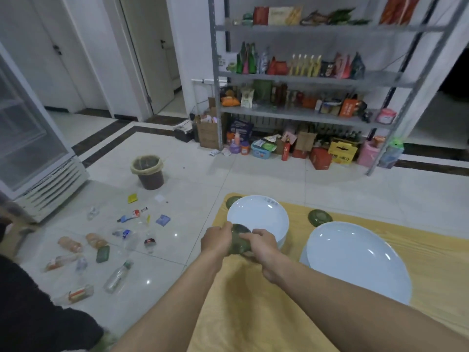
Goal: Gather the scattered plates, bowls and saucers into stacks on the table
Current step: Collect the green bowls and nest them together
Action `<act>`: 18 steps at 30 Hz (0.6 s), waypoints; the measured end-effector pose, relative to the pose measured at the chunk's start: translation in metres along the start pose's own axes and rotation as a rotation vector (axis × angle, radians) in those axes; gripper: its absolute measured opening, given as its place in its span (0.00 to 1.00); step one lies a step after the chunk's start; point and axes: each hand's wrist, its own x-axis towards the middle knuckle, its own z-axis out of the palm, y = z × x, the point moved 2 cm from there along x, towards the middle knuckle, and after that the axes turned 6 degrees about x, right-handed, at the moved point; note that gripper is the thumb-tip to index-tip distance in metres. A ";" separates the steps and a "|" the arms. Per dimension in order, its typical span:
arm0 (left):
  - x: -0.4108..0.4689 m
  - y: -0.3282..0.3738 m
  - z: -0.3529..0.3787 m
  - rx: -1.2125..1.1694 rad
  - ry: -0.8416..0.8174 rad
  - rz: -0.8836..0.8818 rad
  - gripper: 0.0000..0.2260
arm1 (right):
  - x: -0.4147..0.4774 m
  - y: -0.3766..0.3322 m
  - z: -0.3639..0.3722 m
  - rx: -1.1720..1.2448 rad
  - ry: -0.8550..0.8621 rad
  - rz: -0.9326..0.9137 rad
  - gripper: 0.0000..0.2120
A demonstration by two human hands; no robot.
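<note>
The left forearm, at 6 o'clock, and the right forearm, at 4 o'clock, are bare from frame edge to wrist. The left hand and right hand are bare too. Dark fuzzy fabric shows at 8 o'clock; whether the person wears it is unclear.

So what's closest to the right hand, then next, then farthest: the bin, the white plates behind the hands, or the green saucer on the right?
1. White plates, just behind the right hand.
2. Green saucer, farther right on the table.
3. Bin, away left on the floor.
</note>
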 end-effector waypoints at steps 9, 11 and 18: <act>-0.143 0.066 0.123 0.085 -0.109 0.210 0.17 | -0.097 -0.035 -0.178 0.153 0.116 -0.114 0.15; -0.181 0.074 0.165 0.090 -0.156 0.242 0.16 | -0.121 -0.033 -0.232 0.166 0.156 -0.137 0.12; -0.299 0.090 0.318 0.173 -0.339 0.346 0.17 | -0.186 -0.006 -0.413 0.255 0.349 -0.179 0.12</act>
